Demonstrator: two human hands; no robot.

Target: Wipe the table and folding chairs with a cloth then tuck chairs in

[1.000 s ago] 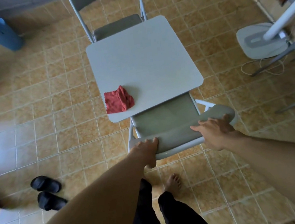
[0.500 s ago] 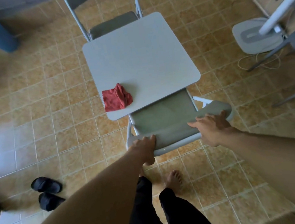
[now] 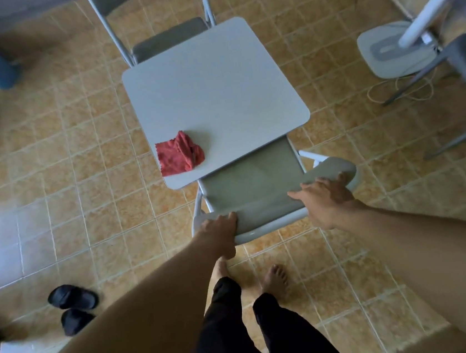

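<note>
Head view, live: my left hand (image 3: 217, 230) curls its fingers over the left end of the backrest of the grey folding chair (image 3: 252, 174), and my right hand (image 3: 326, 202) wraps the right end. The backrest runs crosswise between both hands. The seat front sits under the square pale-grey bench (image 3: 210, 86), straight ahead of my fingers. The crumpled red cloth (image 3: 179, 153) lies on the bench's near-left corner. I reckon an even forward push tucks the chair in.
</note>
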